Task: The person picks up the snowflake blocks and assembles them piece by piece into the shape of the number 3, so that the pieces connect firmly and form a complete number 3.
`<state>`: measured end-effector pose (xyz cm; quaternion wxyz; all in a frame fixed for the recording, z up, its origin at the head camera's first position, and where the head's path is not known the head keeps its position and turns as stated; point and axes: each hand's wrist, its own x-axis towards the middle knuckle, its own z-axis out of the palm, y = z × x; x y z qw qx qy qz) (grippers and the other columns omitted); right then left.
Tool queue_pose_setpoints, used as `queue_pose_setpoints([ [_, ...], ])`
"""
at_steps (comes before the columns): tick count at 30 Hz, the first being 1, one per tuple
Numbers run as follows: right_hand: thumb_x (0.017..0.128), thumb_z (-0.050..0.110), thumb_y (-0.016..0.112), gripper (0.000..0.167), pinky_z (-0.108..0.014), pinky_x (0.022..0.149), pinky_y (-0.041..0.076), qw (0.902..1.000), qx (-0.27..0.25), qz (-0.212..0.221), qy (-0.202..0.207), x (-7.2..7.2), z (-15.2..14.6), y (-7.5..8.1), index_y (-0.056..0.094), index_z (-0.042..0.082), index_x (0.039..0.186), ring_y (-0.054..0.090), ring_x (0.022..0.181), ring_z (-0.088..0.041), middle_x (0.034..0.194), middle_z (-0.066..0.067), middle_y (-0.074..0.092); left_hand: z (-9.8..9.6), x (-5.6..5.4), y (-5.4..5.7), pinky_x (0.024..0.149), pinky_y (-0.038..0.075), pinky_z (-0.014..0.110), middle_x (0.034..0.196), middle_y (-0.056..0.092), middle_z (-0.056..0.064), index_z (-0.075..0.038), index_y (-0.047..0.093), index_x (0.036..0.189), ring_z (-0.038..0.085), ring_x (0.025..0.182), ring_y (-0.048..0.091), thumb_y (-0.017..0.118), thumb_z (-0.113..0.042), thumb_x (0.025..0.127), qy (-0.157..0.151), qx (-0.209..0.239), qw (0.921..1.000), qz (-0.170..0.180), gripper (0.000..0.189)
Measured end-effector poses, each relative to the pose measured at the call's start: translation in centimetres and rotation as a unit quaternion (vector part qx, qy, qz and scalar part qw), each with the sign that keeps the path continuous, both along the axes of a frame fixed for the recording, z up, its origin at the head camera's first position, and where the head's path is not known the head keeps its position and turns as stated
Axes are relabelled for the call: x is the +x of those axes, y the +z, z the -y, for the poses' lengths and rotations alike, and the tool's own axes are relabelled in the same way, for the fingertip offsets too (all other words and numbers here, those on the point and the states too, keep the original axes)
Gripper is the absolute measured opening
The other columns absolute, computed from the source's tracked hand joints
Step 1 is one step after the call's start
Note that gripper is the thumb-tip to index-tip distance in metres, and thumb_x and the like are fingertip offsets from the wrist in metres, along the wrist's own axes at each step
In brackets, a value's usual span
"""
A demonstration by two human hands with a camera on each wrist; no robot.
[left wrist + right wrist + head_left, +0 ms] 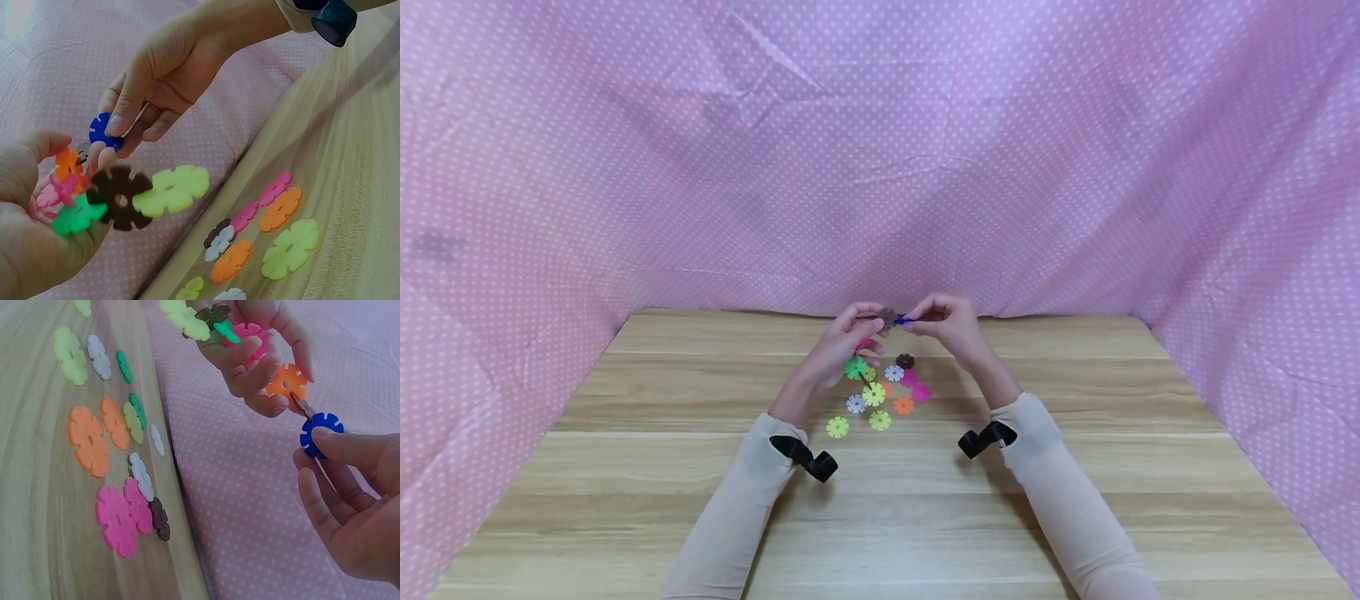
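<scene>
My left hand point(835, 348) holds a chain of linked snowflake discs above the far part of the table. In the left wrist view the chain shows a yellow disc point(181, 190), a brown disc point(105, 187), a green disc point(78, 215), a pink disc point(53, 194) and an orange disc point(67, 161). Beyond the orange one, a grey-brown disc point(304, 406) stands edge-on in the right wrist view. Thumb and fingers of my right hand point(953, 332) pinch a blue disc point(332, 427), which meets that grey-brown disc at its edge.
Loose discs lie on the wooden table point(880, 517) below the hands, among them a yellow disc point(838, 427), an orange disc point(87, 447), a pink disc point(114, 519) and a white disc point(98, 357). Pink dotted cloth point(880, 167) hangs behind and at both sides.
</scene>
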<state>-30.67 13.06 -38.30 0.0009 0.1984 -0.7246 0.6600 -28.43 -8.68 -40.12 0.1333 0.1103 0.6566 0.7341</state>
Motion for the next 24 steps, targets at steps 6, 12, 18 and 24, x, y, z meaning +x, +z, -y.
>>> queue_pose_setpoints([
  [6, 0.084, -0.008, 0.078, 0.01, -0.022, 0.074, 0.062, 0.9998, 0.008, -0.008, 0.017, 0.19, 0.42, -0.23, 0.071, -0.008, 0.091, 0.07, 0.077, -0.012, 0.087, -0.002, 0.075, -0.22, 0.03, 0.08, 0.064, 0.061, 0.024, 0.1, 0.066, 0.005, -0.013, 0.051, 0.118, 0.018, 0.078, 0.065, 0.058, -0.012, 0.103, 0.03, 0.02, 0.999, 0.027, 0.017],
  [12, 0.084, -0.008, 0.078, 0.011, -0.022, 0.073, 0.062, 0.9994, 0.009, -0.017, 0.028, 0.47, 0.83, -0.22, 0.075, 0.003, 0.085, 0.071, 0.077, -0.012, 0.086, -0.002, 0.076, -0.31, 0.13, 0.24, 0.069, 0.061, 0.023, 0.092, 0.067, 0.002, -0.012, 0.052, 0.112, 0.014, 0.077, 0.065, 0.057, -0.005, 0.101, 0.037, 0.026, 0.9983, 0.036, 0.014],
  [18, 0.083, -0.006, 0.079, 0.013, -0.021, 0.07, 0.06, 0.9996, 0.002, -0.016, 0.024, 0.53, 0.88, -0.14, 0.075, 0.006, 0.083, 0.071, 0.077, -0.012, 0.084, 0.001, 0.076, -0.46, 0.27, 0.45, 0.072, 0.063, 0.024, 0.091, 0.066, 0.002, -0.011, 0.049, 0.112, 0.012, 0.076, 0.065, 0.055, -0.004, 0.102, 0.032, 0.027, 0.9986, 0.031, 0.014],
  [24, 0.082, -0.005, 0.08, 0.012, -0.021, 0.069, 0.06, 0.9998, -0.001, -0.012, 0.013, 0.55, 0.76, 0.01, 0.078, 0.007, 0.084, 0.071, 0.076, -0.013, 0.084, 0.0, 0.078, -0.59, 0.4, 0.61, 0.078, 0.064, 0.029, 0.092, 0.065, 0.003, -0.011, 0.047, 0.11, 0.011, 0.075, 0.065, 0.052, -0.001, 0.103, 0.023, 0.039, 0.9989, 0.011, 0.013],
])
